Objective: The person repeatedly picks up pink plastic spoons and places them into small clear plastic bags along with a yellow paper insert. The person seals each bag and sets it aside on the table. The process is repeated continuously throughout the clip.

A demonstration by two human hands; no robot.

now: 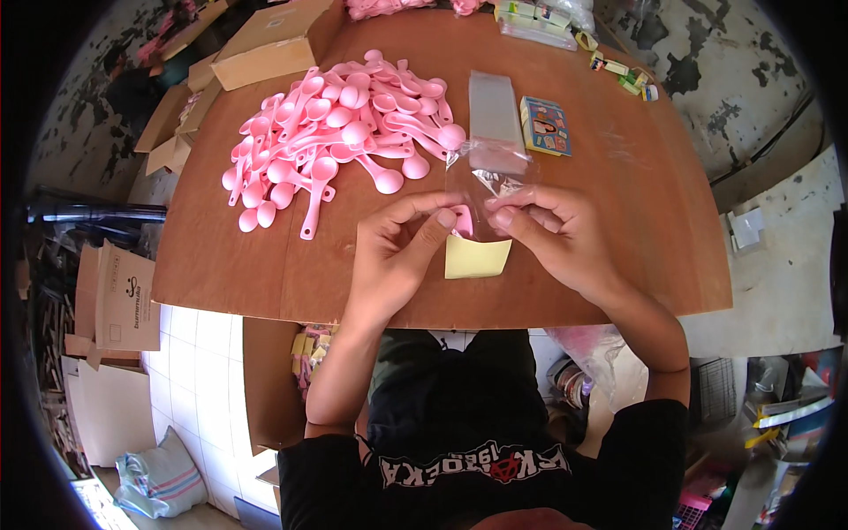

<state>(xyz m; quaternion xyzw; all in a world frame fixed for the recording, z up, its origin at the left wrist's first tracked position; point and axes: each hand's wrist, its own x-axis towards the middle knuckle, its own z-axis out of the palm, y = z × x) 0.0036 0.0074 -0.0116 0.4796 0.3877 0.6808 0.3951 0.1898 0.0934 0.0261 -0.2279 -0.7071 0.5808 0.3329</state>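
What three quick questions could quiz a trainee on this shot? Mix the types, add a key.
1. Multiple choice: what is heaped on the left part of the table?
a) blue cups
b) pink spoons
c) wooden combs

2. True or false: the stack of clear plastic lies between the spoon heap and the small colourful pack.

3. Open: which hand is nearer the pink piece showing just above the yellow card?

Key:
1. b
2. True
3. The left hand; its fingertips are right beside it, while the right hand pinches clear film.
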